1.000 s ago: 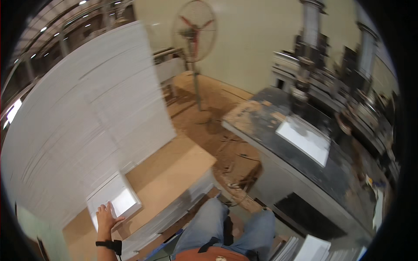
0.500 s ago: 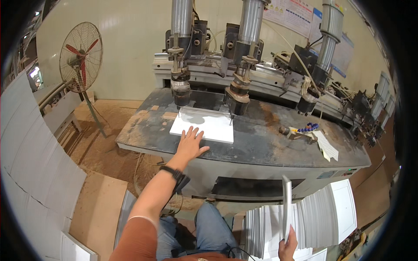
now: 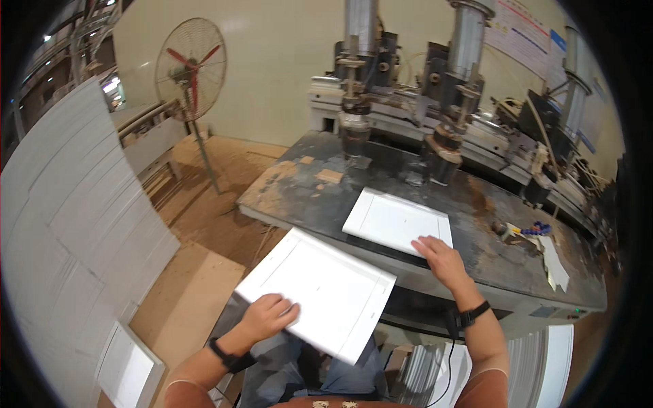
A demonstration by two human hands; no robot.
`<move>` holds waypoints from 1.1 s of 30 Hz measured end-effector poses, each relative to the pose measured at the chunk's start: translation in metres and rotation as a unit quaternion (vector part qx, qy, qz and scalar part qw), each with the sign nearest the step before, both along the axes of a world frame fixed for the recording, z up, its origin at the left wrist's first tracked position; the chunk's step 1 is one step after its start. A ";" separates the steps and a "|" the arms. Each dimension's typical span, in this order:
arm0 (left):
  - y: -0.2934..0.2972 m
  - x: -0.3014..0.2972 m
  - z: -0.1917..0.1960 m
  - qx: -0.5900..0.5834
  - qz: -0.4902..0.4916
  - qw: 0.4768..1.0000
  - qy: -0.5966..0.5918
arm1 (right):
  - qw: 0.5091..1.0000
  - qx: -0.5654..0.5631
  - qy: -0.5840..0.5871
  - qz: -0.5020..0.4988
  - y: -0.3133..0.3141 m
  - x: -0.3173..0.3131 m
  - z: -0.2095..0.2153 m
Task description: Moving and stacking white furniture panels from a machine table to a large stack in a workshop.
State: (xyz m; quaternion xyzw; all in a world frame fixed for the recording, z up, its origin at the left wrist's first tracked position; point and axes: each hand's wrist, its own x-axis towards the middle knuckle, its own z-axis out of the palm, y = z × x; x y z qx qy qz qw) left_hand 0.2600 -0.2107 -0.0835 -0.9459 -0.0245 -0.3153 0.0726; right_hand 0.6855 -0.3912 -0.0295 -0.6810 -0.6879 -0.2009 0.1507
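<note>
A white rectangular panel (image 3: 323, 289) with thin lines along its edges is gripped by my left hand (image 3: 269, 317) at its near-left edge. It is held tilted in front of the machine table, above my legs. My right hand (image 3: 441, 260) has its fingers closed on the near edge of a second white panel (image 3: 398, 219), close to its right corner; the thumb is hidden. That panel lies at the front of the dark machine table (image 3: 292, 194). Two drill heads (image 3: 355, 129) (image 3: 445, 153) stand above the table behind it.
Tall stacked white sheets (image 3: 81, 224) rise at the left, with a framed white panel (image 3: 129, 364) below. More panels (image 3: 527, 364) stand in a row at lower right. A fan (image 3: 190, 68) stands far left. Wood scraps (image 3: 330, 176) and a blue coiled hose (image 3: 536, 229) lie on the table.
My left hand has left the table and holds a panel toward the left. My right hand has come up from the panel row to a panel on the table. The view has turned left.
</note>
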 end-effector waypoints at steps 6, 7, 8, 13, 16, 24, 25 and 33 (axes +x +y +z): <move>-0.085 -0.179 0.052 0.002 0.209 0.975 0.077 | 0.995 -0.071 0.032 -0.062 0.088 0.060 -0.050; -0.105 -0.203 0.057 -0.004 0.267 0.960 0.088 | 0.996 -0.051 0.059 -0.041 0.099 0.069 -0.058; -0.123 -0.223 0.058 0.001 0.328 0.941 0.077 | 0.995 -0.047 0.083 -0.042 0.110 0.078 -0.063; -0.190 -0.308 0.040 0.035 0.582 0.812 0.028 | 0.992 -0.057 0.106 -0.035 0.159 0.079 -0.078; -0.198 -0.353 0.021 0.059 0.672 0.738 0.019 | 0.992 -0.050 0.072 -0.089 0.157 0.054 -0.069; -0.174 -0.460 -0.069 -0.104 0.691 0.711 0.072 | 0.991 -0.033 0.118 -0.050 -0.050 -0.055 -0.099; -0.173 -0.473 -0.072 -0.135 0.698 0.698 0.084 | 0.991 -0.021 0.116 -0.059 -0.094 -0.074 -0.106; -0.048 -0.330 -0.044 0.009 0.454 0.889 -0.061 | 0.796 -0.179 0.251 -0.521 -0.303 -0.217 -0.205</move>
